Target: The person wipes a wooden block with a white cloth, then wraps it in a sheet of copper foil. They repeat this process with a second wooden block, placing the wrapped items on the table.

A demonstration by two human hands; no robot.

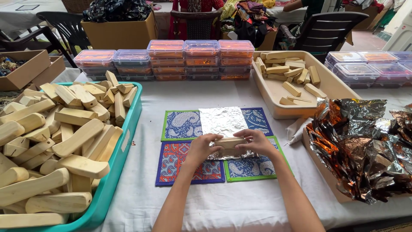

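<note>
The small pale rectangular wooden block (pixel 230 142) sat between my two hands at the near edge of the crinkled silver foil sheet (pixel 223 121), which lay across four patterned square cloth mats (pixel 182 124) in blue, orange and green on the white tablecloth (pixel 223 202). My left hand (pixel 202 147) had its fingers curled closed around the block's left end, and my right hand (pixel 256 142) pinched the right end the same way, thumbs toward me; whether foil was caught under my fingertips I could not tell. The foil looked thin and already creased, so I judged that pulling it hard over a block corner could tear it, and that a skewed block would leave one end bare. The loose mats beneath could slide or bunch if I pressed sideways. To my left the teal plastic tub (pixel 112 180) was heaped with long rounded wooden pieces (pixel 77 138), piled above the rim, and an elbow nudge might have tipped some out. To my right lay a heap of crumpled copper and silver foil (pixel 365 146) and a beige tray (pixel 274 92) holding more blocks, with stacked clear lidded boxes (pixel 201 58) behind.
</note>
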